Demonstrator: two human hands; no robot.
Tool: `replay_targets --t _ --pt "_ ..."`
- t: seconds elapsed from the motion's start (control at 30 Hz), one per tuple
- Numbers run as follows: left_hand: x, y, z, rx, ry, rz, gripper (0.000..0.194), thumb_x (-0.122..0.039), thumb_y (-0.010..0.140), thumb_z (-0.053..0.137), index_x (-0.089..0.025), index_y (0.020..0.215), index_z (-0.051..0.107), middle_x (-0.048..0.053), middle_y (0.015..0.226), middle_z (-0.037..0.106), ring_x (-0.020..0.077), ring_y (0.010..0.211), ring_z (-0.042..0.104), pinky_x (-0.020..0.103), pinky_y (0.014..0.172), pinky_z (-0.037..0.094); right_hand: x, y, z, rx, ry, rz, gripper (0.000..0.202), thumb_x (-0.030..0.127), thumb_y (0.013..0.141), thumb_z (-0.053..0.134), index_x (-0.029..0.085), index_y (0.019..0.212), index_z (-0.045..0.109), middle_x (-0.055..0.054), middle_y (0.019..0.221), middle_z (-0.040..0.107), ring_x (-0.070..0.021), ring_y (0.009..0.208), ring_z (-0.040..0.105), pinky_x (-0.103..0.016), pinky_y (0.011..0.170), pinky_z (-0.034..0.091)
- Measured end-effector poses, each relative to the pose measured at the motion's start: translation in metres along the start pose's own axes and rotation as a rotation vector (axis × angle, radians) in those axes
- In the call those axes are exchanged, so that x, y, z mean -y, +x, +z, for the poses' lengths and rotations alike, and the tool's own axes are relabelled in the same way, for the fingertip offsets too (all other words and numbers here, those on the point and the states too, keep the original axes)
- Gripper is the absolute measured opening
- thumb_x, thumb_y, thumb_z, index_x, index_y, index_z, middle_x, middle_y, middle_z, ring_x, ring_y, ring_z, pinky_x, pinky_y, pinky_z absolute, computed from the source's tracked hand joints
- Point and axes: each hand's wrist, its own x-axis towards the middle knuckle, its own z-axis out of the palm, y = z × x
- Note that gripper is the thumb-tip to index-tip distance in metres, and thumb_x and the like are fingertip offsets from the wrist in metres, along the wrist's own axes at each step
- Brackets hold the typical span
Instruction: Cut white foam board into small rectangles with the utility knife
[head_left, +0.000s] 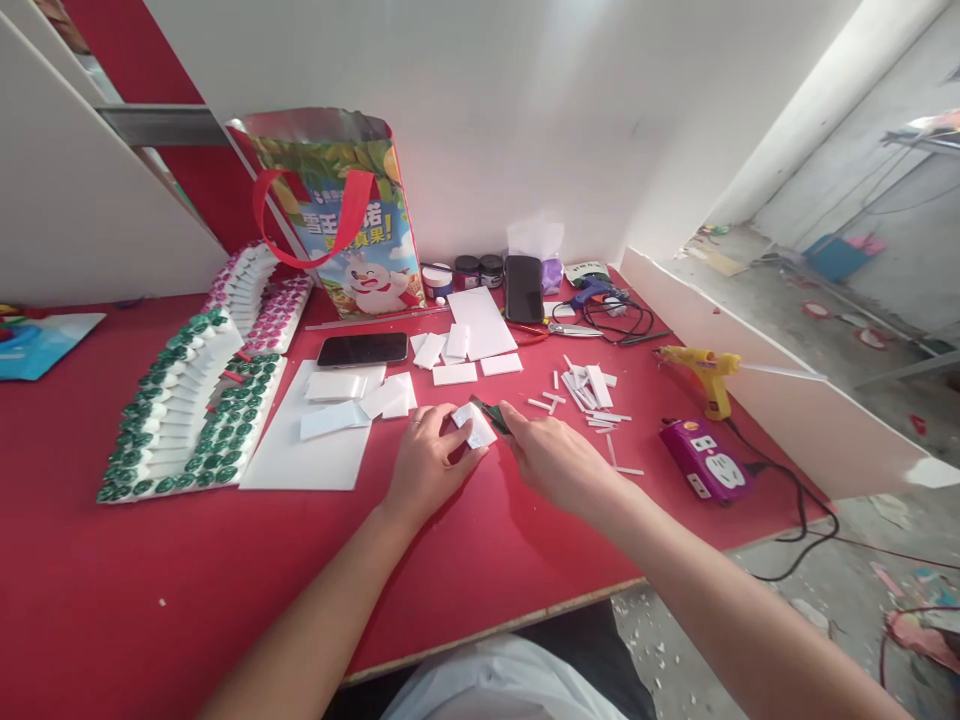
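Head view, the only one, shows the left hand (433, 455) pinching a small white piece (474, 426) by its near and left sides, just above the bare red tabletop (465, 570) at the middle of the bench's front part. The right hand (555, 455) is closed around a dark green cutter (495, 418), its tip meeting the piece's upper right edge; whether the blade has bitten in cannot be told. Done well, this step likely calls for a firm left pinch set back from the blade's line, since the fingertips lie close to the piece's edge, and for light, even strokes that lead away from them. Pressing the piece flat on a spare white sheet (300, 465), which lies to the left, would probably steady it and spare the tabletop. The loose white strips (589, 388) beyond the right hand are best left apart from the cutting spot, and the right forearm should clear the purple power socket (709, 465) and the yellow glue gun (705, 372).
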Motion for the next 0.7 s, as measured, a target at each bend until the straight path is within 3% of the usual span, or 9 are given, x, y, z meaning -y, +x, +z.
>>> replay_targets --t 0.27,0.53,0.7 --pt "-0.001 0.000 0.000 -0.001 -0.004 -0.008 0.025 -0.041 0.094 0.063 -0.021 0.102 0.076 0.013 0.117 0.066 0.0279 0.103 0.058 0.044 0.088 0.054 0.011 0.005 -0.004 0.036 -0.052 -0.012 0.054 0.010 0.097 0.041 0.005 0.150 0.037 -0.018 0.099 0.074 -0.0300 0.096 0.073 -0.031 0.068 0.047" --pt "-0.003 0.001 -0.004 0.036 -0.004 0.000 0.028 -0.037 0.097 0.056 -0.020 0.106 0.076 0.014 0.118 0.065 0.0280 0.103 0.057 0.046 0.088 0.054 0.023 0.010 0.007 0.012 -0.181 -0.012 0.063 0.003 0.089 0.047 0.003 0.151 0.036 -0.018 0.091 0.073 -0.0257 0.088 0.075 -0.027 0.066 0.051" --pt "-0.001 0.000 -0.001 -0.006 -0.016 -0.017 0.026 -0.040 0.093 0.064 -0.020 0.100 0.077 0.014 0.115 0.067 0.0287 0.101 0.059 0.047 0.086 0.055 0.010 0.007 -0.003 0.003 -0.016 -0.004 0.049 0.009 0.094 0.044 0.009 0.144 0.046 -0.016 0.095 0.073 -0.0259 0.092 0.072 -0.027 0.066 0.046"
